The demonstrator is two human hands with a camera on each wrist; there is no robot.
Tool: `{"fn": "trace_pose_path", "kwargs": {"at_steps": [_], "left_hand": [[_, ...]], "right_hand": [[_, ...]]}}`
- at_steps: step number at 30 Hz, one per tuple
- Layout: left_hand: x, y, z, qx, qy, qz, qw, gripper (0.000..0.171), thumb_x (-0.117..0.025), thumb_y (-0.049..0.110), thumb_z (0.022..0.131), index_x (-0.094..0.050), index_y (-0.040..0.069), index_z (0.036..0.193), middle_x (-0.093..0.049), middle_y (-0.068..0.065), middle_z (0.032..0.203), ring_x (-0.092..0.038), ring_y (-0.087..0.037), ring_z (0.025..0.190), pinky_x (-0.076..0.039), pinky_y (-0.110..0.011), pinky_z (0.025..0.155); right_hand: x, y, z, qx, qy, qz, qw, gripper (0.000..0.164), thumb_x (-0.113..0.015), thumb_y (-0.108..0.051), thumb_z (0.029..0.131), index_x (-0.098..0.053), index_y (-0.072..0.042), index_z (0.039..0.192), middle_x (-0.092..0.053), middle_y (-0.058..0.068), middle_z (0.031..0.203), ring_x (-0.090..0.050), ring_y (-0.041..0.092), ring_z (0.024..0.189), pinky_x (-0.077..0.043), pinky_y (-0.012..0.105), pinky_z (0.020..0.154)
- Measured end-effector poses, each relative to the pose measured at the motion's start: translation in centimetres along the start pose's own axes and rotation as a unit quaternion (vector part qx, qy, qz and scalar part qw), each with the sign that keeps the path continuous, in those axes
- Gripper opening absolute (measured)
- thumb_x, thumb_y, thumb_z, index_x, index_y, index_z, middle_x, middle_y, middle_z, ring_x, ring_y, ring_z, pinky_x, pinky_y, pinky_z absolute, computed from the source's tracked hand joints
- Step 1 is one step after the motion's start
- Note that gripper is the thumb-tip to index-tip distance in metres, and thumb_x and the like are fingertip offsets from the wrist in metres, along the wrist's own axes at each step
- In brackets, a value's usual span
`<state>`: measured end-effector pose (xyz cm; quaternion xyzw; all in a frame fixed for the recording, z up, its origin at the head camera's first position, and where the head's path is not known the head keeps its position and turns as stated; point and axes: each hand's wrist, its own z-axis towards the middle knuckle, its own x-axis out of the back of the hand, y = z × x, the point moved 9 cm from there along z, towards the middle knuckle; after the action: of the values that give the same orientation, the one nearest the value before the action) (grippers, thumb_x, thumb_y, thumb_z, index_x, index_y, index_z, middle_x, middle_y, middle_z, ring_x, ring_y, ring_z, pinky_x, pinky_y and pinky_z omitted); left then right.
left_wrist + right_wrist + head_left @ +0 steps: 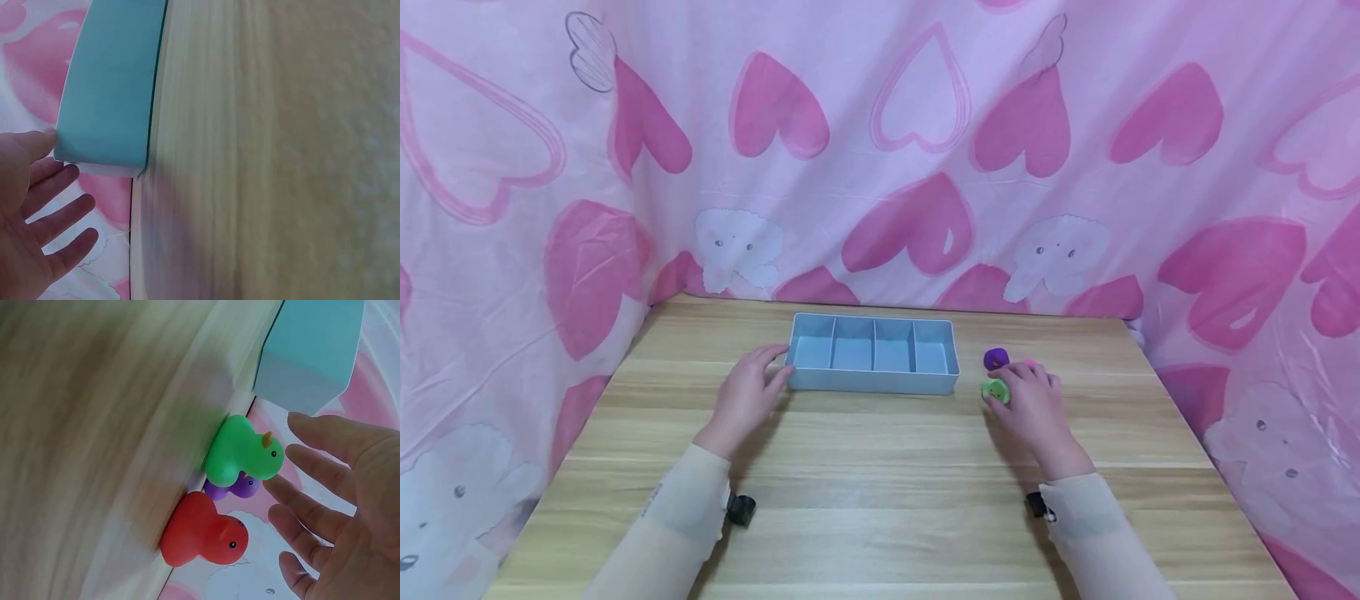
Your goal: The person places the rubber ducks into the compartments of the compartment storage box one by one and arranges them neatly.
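A pale blue box [872,382] with several compartments lies on the table. My left hand [747,398] is at its left end, thumb by the front corner; in the left wrist view the fingers [62,219] spread loosely beside the box's end. Over at the right, my right hand [1033,408] reaches above a green toy duck [996,392], thumb and fingers apart. A purple toy duck [996,358] sits just behind it. The right wrist view shows a red toy duck [203,531] close by, mostly hidden under the hand in the head view. Its fingers [325,465] are extended near the green duck's head.
The wooden table [880,492] ends at the back against a pink curtain [880,167] printed with hearts, which also hangs on both sides. A small black camera [741,510] is strapped at the left wrist, another black camera [1037,504] at the right.
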<state>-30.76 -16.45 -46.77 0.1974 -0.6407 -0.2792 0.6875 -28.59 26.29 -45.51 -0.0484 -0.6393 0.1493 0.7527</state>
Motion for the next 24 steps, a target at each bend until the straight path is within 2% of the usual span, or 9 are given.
{"fn": "trace_pose_path", "kwargs": {"at_steps": [8,24], "left_hand": [[0.28,-0.16,0.04,0.007,0.004,-0.020,0.9998,0.050,-0.062,0.034,0.105,-0.053,0.014,0.150,-0.057,-0.013,0.150,-0.057,-0.036,0.135,-0.048,-0.058,0.113],[0.33,-0.33,0.37,0.002,-0.001,-0.035,0.9994,0.047,-0.063,0.033,0.104,-0.058,0.015,0.147,-0.057,-0.013,0.151,-0.052,-0.036,0.142,-0.044,-0.057,0.117]], "right_hand": [[-0.40,0.25,0.11,-0.012,-0.020,-0.012,1.000,0.037,-0.079,-0.028,0.091,-0.072,-0.011,0.123,-0.067,0.015,0.121,-0.051,0.037,0.120,-0.036,0.058,0.098],[-0.44,0.87,0.44,-0.010,-0.020,-0.031,0.999,0.037,-0.079,-0.030,0.091,-0.072,-0.010,0.121,-0.066,0.015,0.116,-0.053,0.039,0.118,-0.035,0.060,0.101]]}}
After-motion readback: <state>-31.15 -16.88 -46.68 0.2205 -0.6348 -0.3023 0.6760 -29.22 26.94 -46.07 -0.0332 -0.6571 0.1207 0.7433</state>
